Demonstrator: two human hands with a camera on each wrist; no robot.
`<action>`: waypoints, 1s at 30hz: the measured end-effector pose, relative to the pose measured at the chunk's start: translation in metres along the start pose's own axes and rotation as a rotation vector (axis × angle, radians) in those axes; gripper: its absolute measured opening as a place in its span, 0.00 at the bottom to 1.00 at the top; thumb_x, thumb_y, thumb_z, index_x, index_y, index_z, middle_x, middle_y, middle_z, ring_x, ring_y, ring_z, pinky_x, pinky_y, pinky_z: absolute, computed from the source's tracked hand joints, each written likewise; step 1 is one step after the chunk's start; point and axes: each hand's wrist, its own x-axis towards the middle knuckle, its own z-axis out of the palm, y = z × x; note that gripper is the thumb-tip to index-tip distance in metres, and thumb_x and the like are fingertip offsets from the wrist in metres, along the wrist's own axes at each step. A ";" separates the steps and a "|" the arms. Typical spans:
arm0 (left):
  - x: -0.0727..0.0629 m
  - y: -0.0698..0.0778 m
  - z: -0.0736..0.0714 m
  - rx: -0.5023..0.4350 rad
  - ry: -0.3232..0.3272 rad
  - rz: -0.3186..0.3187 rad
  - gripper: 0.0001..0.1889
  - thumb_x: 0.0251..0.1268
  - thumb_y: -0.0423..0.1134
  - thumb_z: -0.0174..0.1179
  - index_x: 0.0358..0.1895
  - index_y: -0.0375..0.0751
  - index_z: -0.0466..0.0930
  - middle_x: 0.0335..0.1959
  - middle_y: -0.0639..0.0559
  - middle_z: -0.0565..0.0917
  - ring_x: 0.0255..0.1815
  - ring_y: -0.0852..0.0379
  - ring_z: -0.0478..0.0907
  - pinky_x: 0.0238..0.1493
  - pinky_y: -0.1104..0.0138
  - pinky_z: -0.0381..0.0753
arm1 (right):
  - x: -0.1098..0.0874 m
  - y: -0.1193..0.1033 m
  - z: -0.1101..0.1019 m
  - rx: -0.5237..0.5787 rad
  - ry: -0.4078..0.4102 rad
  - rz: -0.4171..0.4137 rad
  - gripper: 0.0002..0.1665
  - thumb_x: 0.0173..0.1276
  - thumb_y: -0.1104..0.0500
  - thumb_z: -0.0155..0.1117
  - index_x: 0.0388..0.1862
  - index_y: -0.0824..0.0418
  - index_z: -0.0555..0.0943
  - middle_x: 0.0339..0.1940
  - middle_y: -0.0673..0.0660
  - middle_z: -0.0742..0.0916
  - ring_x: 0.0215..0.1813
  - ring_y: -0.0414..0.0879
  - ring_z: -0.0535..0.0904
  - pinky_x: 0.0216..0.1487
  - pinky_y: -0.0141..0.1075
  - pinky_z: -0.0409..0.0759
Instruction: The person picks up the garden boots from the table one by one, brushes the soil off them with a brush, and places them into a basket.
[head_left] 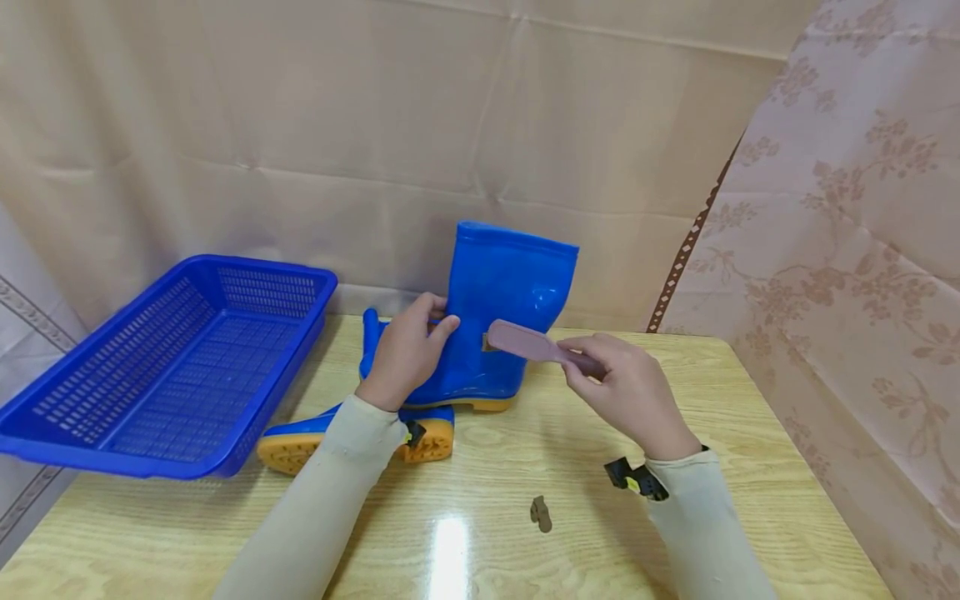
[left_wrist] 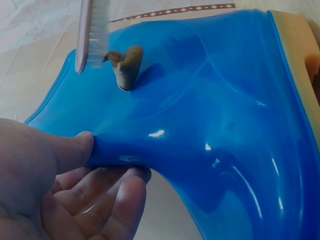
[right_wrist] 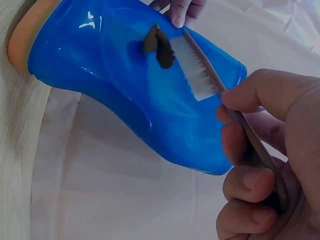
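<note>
A blue rain boot (head_left: pixel 504 283) with a yellow sole stands upright on the table. My left hand (head_left: pixel 408 350) pinches the front of its shaft between thumb and fingers. In my right hand (head_left: pixel 622 383) is the handle of a pinkish brush (head_left: pixel 525 342), held with curled fingers. The brush's white bristles (right_wrist: pixel 194 70) face the shaft, at the edge of a brown clump (left_wrist: pixel 127 67) stuck there. A second blue boot (head_left: pixel 300 446) lies on its side, partly hidden by my left forearm.
An openwork blue plastic basket (head_left: pixel 255 417) stands on the left of the wooden table (head_left: pixel 480 550). Small brown pieces (head_left: pixel 541 514) lie near the front. Beige cloth (head_left: pixel 337 125) hangs behind, and a flowered cloth (head_left: pixel 862 208) hangs on the right.
</note>
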 end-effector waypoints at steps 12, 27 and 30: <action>0.000 0.000 0.000 0.001 -0.001 -0.003 0.19 0.81 0.49 0.55 0.66 0.46 0.74 0.60 0.47 0.83 0.59 0.47 0.82 0.63 0.47 0.80 | 0.001 0.001 0.008 0.023 -0.059 -0.031 0.12 0.70 0.60 0.72 0.51 0.55 0.90 0.37 0.48 0.89 0.30 0.37 0.80 0.29 0.33 0.80; 0.000 -0.001 0.000 -0.005 0.005 0.011 0.20 0.81 0.49 0.55 0.66 0.45 0.74 0.60 0.47 0.83 0.58 0.47 0.82 0.62 0.48 0.81 | 0.000 -0.002 0.004 0.079 -0.328 -0.001 0.11 0.71 0.58 0.71 0.51 0.51 0.90 0.43 0.46 0.91 0.36 0.34 0.84 0.40 0.35 0.86; 0.000 -0.001 0.000 -0.006 0.007 0.020 0.20 0.81 0.49 0.55 0.66 0.44 0.75 0.60 0.47 0.83 0.58 0.47 0.82 0.62 0.49 0.81 | 0.001 -0.001 0.006 0.084 -0.380 -0.004 0.10 0.71 0.57 0.71 0.50 0.51 0.90 0.43 0.45 0.91 0.35 0.33 0.82 0.38 0.34 0.83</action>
